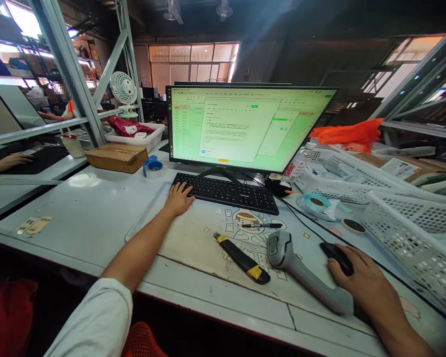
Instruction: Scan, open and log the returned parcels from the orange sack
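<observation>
My left hand (179, 199) rests on the left end of a black keyboard (230, 192), its fingers spread over the keys. On the right, my right hand (364, 275) is wrapped over a black computer mouse (337, 257). Behind the keyboard stands a lit monitor (241, 126) with documents and a spreadsheet on a green screen. A grey barcode scanner (308, 277) lies on the printed desk mat (193, 243), left of my right hand. Beside the scanner are a black and yellow utility knife (241, 258) and a black marker pen (262, 225).
White plastic baskets (412, 238) crowd the right side, with tape rolls (314, 202) beside them. At the back left are a cardboard box (117, 157), blue tape (154, 164) and a white bin (144, 140). Another person's hand (17, 161) shows at the far left.
</observation>
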Action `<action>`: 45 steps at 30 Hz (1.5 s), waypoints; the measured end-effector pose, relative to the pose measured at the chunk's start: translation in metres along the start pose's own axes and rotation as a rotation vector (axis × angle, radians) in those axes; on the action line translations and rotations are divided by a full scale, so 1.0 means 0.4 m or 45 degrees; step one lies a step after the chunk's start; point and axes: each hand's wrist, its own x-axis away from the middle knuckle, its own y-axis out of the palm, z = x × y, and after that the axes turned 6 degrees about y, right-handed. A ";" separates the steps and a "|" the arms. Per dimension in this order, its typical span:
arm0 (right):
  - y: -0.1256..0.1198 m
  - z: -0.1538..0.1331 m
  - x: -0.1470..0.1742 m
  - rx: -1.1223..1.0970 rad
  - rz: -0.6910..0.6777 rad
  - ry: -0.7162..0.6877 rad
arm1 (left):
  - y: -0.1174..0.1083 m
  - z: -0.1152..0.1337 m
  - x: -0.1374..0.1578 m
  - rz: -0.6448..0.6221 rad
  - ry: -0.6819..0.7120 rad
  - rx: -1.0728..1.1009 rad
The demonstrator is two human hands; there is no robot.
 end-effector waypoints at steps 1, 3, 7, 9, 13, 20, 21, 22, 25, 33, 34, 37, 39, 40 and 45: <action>0.002 0.002 0.000 0.005 -0.011 0.013 | -0.001 0.001 0.000 0.000 -0.001 -0.003; 0.001 0.002 0.001 -0.004 -0.043 0.049 | -0.003 0.002 0.001 -0.003 -0.006 -0.003; -0.008 -0.003 0.002 -0.036 -0.039 0.045 | 0.000 0.002 0.003 0.006 0.003 0.007; -0.011 -0.004 0.002 -0.056 -0.017 0.017 | 0.006 -0.002 0.003 0.023 0.012 0.010; -0.006 0.006 -0.001 -0.055 0.015 -0.029 | 0.023 -0.013 -0.002 0.051 0.026 0.007; 0.013 0.027 -0.004 -0.046 0.070 -0.054 | 0.033 -0.019 -0.010 0.023 0.022 0.001; 0.015 0.029 -0.005 -0.045 0.078 -0.057 | 0.035 -0.020 -0.011 0.026 0.020 -0.001; 0.017 0.030 -0.005 -0.043 0.083 -0.064 | 0.037 -0.020 -0.011 0.029 0.020 -0.003; 0.022 0.034 -0.007 -0.036 0.106 -0.090 | 0.040 -0.022 -0.013 0.038 0.029 0.004; 0.031 0.041 -0.007 -0.026 0.120 -0.101 | 0.030 -0.018 -0.009 0.049 0.034 0.008; 0.031 0.041 -0.007 -0.027 0.115 -0.102 | 0.030 -0.018 -0.009 0.048 0.036 0.007; 0.029 0.040 -0.006 -0.034 0.102 -0.101 | 0.032 -0.019 -0.009 0.047 0.033 0.001; 0.029 0.041 -0.006 -0.042 0.097 -0.104 | 0.035 -0.020 -0.010 0.051 0.030 -0.005; 0.029 0.041 -0.006 -0.046 0.096 -0.106 | 0.036 -0.021 -0.010 0.055 0.032 -0.008; 0.029 0.042 -0.007 -0.035 0.088 -0.088 | 0.030 -0.019 -0.008 0.042 0.037 0.021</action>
